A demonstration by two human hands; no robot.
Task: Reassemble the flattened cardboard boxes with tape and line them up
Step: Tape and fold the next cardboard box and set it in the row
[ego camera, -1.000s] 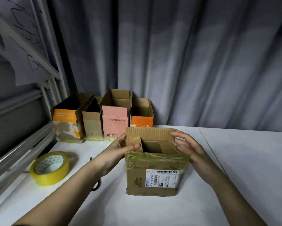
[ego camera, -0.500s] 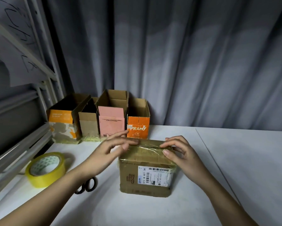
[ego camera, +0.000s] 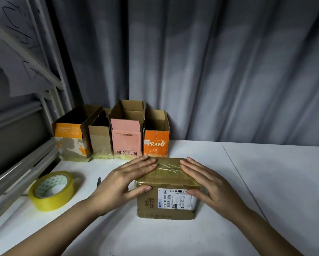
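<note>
Left hand [ego camera: 125, 179] and right hand [ego camera: 208, 183] laid flat with fingers straight on the taped top of a brown cardboard box [ego camera: 167, 202], thumbs pressed to its front, box set mid white table [ego camera: 266, 182], grey curtain [ego camera: 210, 71] hung behind.

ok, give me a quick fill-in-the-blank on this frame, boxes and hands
1. Both hands, left hand and right hand, press flat on the ____ of the brown box.
2. The row of boxes by the curtain holds ____ boxes.
3. The tape roll is ____ in colour.

Missing words: top; four; yellow
</note>
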